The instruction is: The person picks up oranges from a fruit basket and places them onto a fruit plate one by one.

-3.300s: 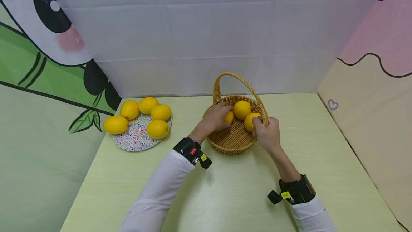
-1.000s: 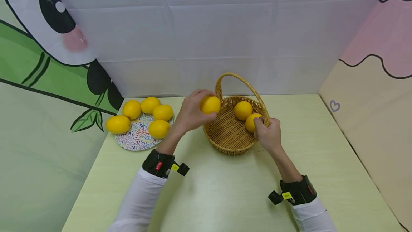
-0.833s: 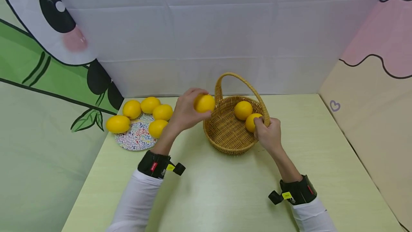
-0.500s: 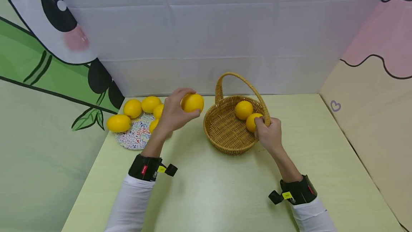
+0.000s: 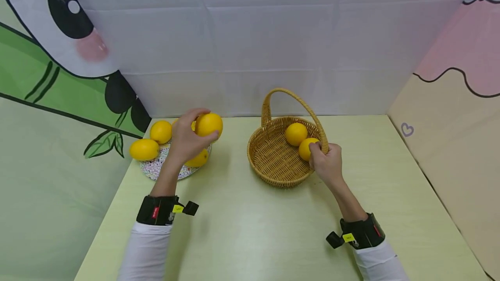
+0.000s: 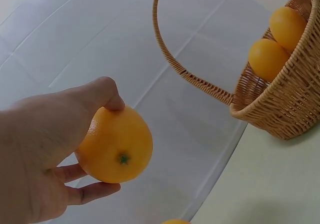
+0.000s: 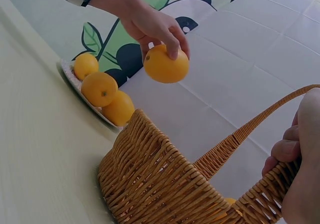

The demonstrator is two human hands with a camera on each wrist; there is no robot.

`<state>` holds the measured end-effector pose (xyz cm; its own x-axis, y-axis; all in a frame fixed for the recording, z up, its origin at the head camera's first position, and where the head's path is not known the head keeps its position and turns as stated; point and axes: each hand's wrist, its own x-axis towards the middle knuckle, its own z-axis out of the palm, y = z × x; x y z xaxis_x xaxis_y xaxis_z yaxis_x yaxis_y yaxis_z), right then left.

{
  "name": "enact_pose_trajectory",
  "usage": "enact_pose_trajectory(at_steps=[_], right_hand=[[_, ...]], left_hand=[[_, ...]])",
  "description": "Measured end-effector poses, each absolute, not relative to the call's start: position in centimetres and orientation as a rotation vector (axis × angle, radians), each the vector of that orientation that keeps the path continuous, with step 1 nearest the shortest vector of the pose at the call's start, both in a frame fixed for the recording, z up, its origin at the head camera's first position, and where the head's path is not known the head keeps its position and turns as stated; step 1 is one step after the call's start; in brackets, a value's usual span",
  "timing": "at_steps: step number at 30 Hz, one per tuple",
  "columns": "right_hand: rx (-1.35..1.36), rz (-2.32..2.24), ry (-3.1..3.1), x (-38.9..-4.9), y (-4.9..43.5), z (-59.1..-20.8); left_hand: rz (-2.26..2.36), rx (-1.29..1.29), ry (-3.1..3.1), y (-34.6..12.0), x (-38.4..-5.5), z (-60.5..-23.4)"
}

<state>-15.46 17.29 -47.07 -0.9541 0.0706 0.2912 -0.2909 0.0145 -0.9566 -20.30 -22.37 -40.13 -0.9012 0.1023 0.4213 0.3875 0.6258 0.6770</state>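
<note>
My left hand (image 5: 183,138) holds an orange (image 5: 209,124) between thumb and fingers, raised over the right side of the speckled plate (image 5: 153,169). A green star-shaped stem end shows on this orange (image 6: 117,146) in the left wrist view. Several more oranges lie on the plate, among them one at its left edge (image 5: 144,149); my left hand hides part of the group. To the right, my right hand (image 5: 328,165) grips the handle of the wicker basket (image 5: 269,166) at its near right base. Two oranges sit inside the basket, one toward the back (image 5: 295,133) and one near the handle (image 5: 307,149).
Both things stand on a pale wooden table (image 5: 250,233). A grey-white cloth wall (image 5: 269,47) rises behind its back edge, with printed panels left and right. The basket's tall arched handle (image 5: 287,92) stands up above the rim.
My left hand has lifted an orange out of the basket and carried it left to above the plate. My right hand has stayed on the basket handle, and the basket has hardly moved.
</note>
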Motion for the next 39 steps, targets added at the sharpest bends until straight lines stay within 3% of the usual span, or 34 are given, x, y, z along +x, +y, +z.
enact_pose_trajectory(at_steps=[21,39], right_hand=[[0.204,2.057,-2.026,-15.5,17.5,-47.0],[0.230,2.064,-2.015,-15.6,17.5,-47.0]], left_hand=[[-1.072,0.117,-2.419,-29.6,-18.6,-40.5],[-1.127,0.403,-2.548,-31.3,-18.6,-42.9]])
